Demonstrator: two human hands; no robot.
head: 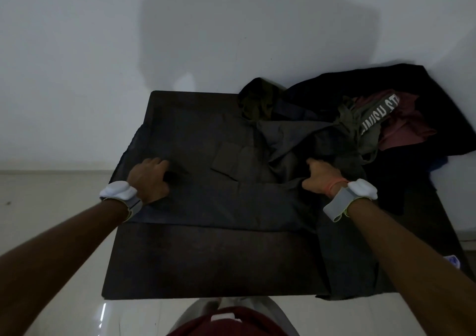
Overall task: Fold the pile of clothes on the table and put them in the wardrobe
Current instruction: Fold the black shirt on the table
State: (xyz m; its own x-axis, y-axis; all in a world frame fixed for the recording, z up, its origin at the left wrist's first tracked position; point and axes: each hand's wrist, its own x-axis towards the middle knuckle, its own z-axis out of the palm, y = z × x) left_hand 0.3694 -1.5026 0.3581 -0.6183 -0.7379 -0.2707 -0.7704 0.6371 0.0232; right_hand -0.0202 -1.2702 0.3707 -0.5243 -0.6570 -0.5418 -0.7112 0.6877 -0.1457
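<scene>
A dark grey garment (219,194) with a patch pocket lies spread across the dark table (206,261). My left hand (150,178) rests on its left part, fingers curled into a fold of the cloth. At the garment's bunched right part, my right hand (322,177) grips the fabric. A pile of clothes (360,119) sits at the table's back right: an olive piece, a black one, a maroon one and a grey-green one with white lettering.
A white wall (103,52) stands right behind the table. Pale tiled floor (51,194) shows to the left and in front. Part of the grey garment hangs over the table's front right edge (347,284). No wardrobe is in view.
</scene>
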